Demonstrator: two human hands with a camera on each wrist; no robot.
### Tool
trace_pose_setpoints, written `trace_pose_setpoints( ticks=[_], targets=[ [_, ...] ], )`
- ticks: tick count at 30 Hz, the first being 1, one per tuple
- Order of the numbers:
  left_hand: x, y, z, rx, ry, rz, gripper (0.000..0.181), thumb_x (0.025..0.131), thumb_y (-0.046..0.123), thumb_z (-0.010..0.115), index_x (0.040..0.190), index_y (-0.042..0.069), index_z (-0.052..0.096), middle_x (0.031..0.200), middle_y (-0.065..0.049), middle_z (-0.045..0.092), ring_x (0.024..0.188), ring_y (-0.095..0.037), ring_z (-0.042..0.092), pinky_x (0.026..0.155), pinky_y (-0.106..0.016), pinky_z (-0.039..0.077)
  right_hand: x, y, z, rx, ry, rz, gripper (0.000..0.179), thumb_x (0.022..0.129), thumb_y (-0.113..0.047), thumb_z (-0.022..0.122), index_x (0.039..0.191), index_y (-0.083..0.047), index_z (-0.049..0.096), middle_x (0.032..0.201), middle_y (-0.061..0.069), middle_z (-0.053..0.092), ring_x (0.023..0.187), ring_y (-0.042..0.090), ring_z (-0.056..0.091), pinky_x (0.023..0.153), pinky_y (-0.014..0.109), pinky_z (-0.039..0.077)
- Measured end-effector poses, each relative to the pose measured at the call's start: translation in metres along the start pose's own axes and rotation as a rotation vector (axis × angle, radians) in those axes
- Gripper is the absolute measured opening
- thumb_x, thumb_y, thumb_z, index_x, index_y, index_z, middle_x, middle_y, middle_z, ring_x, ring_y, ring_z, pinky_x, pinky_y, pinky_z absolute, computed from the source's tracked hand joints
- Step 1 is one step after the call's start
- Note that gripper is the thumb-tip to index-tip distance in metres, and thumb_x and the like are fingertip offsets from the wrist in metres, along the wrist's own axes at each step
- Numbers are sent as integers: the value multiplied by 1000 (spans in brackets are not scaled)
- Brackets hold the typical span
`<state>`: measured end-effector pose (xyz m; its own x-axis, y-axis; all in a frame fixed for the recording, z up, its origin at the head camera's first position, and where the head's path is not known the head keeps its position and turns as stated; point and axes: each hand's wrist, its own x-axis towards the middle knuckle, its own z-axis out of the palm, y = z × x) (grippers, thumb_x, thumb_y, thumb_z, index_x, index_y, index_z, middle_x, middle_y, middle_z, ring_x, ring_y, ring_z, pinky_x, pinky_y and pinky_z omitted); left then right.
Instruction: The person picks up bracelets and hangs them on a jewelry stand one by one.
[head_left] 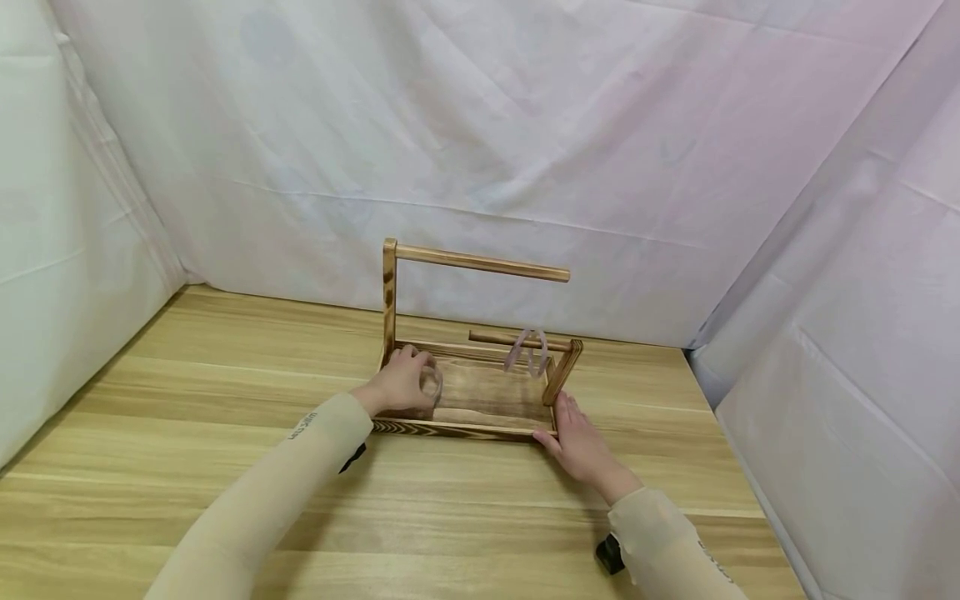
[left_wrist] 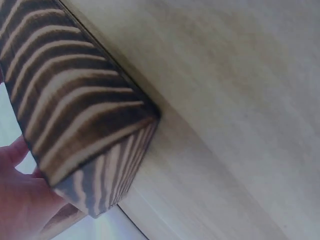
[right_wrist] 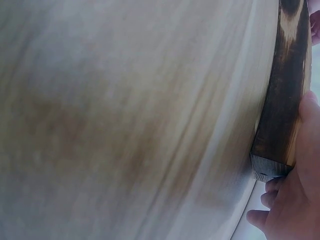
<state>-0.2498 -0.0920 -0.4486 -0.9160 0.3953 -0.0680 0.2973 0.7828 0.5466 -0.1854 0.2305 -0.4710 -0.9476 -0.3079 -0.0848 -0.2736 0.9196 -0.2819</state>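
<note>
A wooden tray [head_left: 468,431] with dark scorched grain stands on the table. My left hand [head_left: 401,379] reaches into its left end, fingers bent round a clear round thing [head_left: 432,383]. Most of that thing is hidden by the hand, so its kind is unclear. At the tray's right front corner lies my right hand [head_left: 579,442], thumb at the front rim and straight fingers along the outside of the end wall. See-through pale purple rings [head_left: 537,354] hang round a short wooden rod [head_left: 491,337] at the right. The left wrist view shows a striped tray corner [left_wrist: 85,100].
A tall wooden post [head_left: 389,292] rises at the tray's left end and carries a long bar [head_left: 480,262] over the tray. A shorter post [head_left: 564,375] stands at the right. White cloth [head_left: 480,125] hangs behind and at both sides of the wood-grain table [head_left: 450,517].
</note>
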Motion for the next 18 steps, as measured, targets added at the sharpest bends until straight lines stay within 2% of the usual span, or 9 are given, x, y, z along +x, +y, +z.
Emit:
trace_pose_setpoints(
  ticks=[6, 18],
  targets=[
    [-1, 0, -2, -52, 6, -13, 58, 76, 28, 72, 126, 10, 51, 124, -19, 44, 114, -35, 42, 89, -50, 46, 1, 0, 0, -5, -3, 1, 84, 97, -45, 44, 144, 14, 8, 150, 33, 14, 140, 44, 16, 113, 56, 22],
    [3, 1, -4, -168, 54, 14, 66, 77, 28, 74, 133, 5, 48, 128, -19, 44, 118, -35, 46, 96, -51, 44, 0, 0, 1, -2, 20, -9, 86, 96, -51, 40, 144, 14, 10, 149, 34, 16, 139, 45, 17, 112, 59, 19]
  ],
)
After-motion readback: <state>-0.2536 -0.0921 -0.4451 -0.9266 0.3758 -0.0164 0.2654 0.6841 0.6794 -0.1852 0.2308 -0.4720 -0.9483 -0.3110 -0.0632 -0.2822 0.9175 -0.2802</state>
